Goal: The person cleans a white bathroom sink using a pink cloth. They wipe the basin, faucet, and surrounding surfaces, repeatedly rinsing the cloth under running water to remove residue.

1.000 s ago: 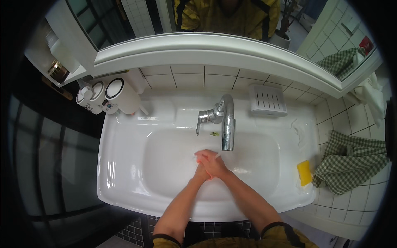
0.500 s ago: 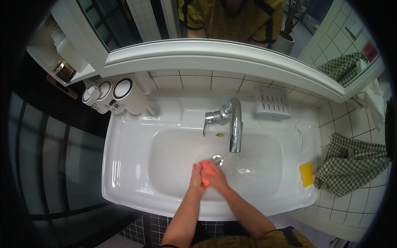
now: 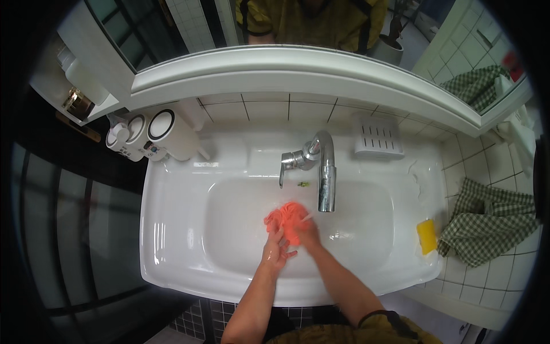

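Fingers (image 3: 274, 243) of my left hand (image 3: 276, 252) spread under orange cloth (image 3: 285, 221); right hand (image 3: 308, 235) fingers curled, gripping cloth, low in white sink (image 3: 172, 241) beneath chrome tap (image 3: 325, 183). White-tiled wall, mirror above. White canisters (image 3: 150, 137) on left rim. Soap dish (image 3: 378, 139) behind tap, yellow sponge (image 3: 426, 236) and checked towel (image 3: 487, 221) right.

Two bare forearms enter from the lower edge. Left hand (image 3: 276, 252) and right hand (image 3: 307, 232): no gloves, rings or watch seen. Sleeves (image 3: 375, 327) olive-yellow, pushed up near the elbows, the right one edged with a dark cuff band.
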{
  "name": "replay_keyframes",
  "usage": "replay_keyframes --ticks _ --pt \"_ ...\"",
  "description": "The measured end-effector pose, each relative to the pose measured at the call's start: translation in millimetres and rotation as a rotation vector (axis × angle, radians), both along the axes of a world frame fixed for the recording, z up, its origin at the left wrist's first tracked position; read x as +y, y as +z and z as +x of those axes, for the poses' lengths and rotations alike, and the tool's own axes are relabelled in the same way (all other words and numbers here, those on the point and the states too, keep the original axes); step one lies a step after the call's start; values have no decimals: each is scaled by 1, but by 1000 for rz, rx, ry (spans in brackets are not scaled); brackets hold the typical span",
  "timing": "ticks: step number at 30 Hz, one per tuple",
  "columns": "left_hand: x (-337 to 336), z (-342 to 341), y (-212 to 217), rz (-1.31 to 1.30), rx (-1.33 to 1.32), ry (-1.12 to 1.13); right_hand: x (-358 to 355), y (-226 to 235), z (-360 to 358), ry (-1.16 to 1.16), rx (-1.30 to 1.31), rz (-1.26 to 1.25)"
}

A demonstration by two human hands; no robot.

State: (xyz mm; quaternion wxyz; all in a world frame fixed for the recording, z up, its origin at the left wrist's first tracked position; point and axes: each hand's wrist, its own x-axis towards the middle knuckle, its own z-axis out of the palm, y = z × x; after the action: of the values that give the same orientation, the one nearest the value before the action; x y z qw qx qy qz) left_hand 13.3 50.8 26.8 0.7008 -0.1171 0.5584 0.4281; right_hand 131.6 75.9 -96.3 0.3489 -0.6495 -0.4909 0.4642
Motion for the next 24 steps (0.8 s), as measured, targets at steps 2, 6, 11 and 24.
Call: replay_keyframes --ticks 2,6,11,24 --pt "-4 -12 -41 258 -120 152 -27 38 -30 198 111 124" --pt "-18 -31 -103 708 -699 306 -54 96 -62 285 66 199" --pt "-14 11 -28 445 -29 79 37 -50 36 69 -262 79" --pt "-13 -18 -74 377 -183 231 -32 78 -41 277 -138 4"
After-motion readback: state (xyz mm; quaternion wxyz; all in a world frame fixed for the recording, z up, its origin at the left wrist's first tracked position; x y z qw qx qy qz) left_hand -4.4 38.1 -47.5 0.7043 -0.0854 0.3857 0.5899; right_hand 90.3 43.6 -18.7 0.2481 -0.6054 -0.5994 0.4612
